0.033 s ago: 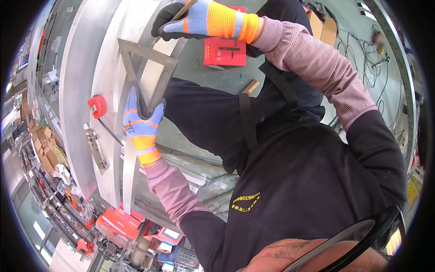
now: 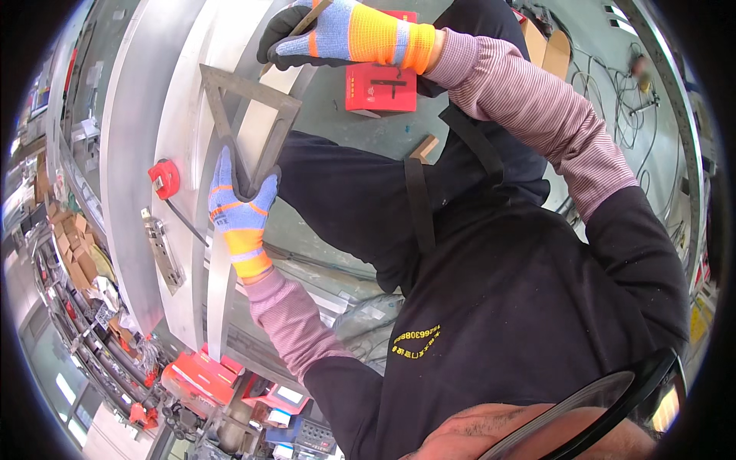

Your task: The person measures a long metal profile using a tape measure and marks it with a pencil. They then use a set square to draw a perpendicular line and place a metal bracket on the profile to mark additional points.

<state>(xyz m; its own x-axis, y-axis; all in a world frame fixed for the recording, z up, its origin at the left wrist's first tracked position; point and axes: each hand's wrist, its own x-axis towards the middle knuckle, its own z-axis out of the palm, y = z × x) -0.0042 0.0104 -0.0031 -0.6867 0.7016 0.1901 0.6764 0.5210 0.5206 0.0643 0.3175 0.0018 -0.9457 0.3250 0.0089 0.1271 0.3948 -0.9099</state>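
My left hand (image 2: 239,205), in a blue and orange glove, grips the pointed corner of a grey metal triangular square (image 2: 247,96). The square lies flat against a long pale aluminium frame piece (image 2: 180,115) that runs top to bottom at the left. At the top, my right hand (image 2: 337,34), gloved the same way, is closed on a thin brown pencil-like stick (image 2: 305,18) beside the square's wide end. The stick's tip is hidden by the glove.
A red tape measure (image 2: 165,178) and a metal lock plate (image 2: 162,249) rest on the frame piece. A red box (image 2: 381,80), a wooden block (image 2: 424,147), a cardboard box (image 2: 553,47) and cables (image 2: 617,84) are on the green floor. Red tool cases (image 2: 203,376) sit lower left.
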